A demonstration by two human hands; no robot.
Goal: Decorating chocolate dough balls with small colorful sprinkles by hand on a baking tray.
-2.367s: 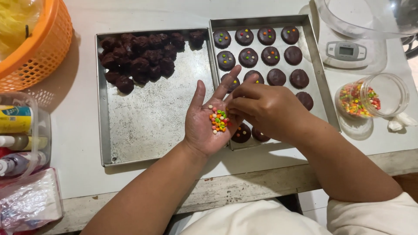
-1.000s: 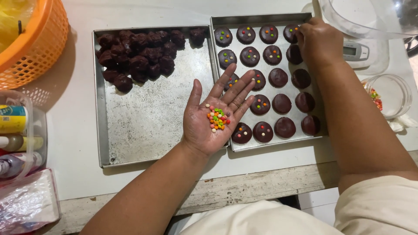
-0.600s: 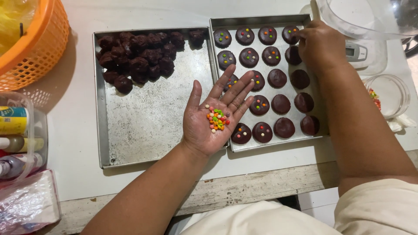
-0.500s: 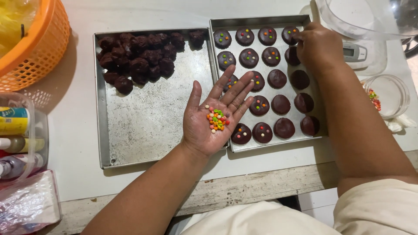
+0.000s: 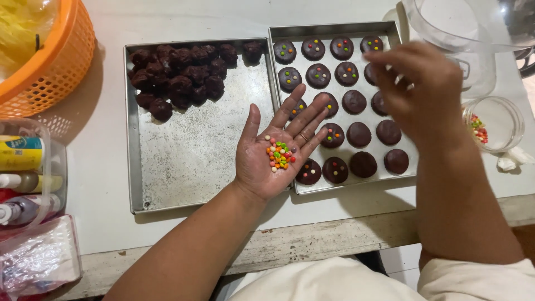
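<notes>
Head view: pale worktop (image 5: 106, 167) with a worn, chipped front edge, seen from above. Left metal tray (image 5: 195, 156), mostly bare, carrying a heap of rough dark chocolate balls (image 5: 184, 75) in its far corner. Right metal tray (image 5: 390, 33), touching the first, carrying rows of flat round chocolate discs (image 5: 356, 134); those in the far rows bear coloured dots, several nearer the right edge are plain. Left hand (image 5: 273, 153): palm up, fingers spread flat, lying over the seam between the two trays; a small pile of coloured candy sprinkles (image 5: 280, 155) sits loose in the palm. Right hand (image 5: 423, 89): motion-blurred above the right tray's far right part, fingers curled together; whether they pinch a sprinkle cannot be told. The sprinkles lie to the left of and nearer than the right hand, across the tray's width. At the worktop's right edge: clear glass bowl (image 5: 493, 122) with more sprinkles, clear jug (image 5: 446, 28). At the left edge: orange basket (image 5: 50, 67), clear tub of bottles (image 5: 28, 173).
</notes>
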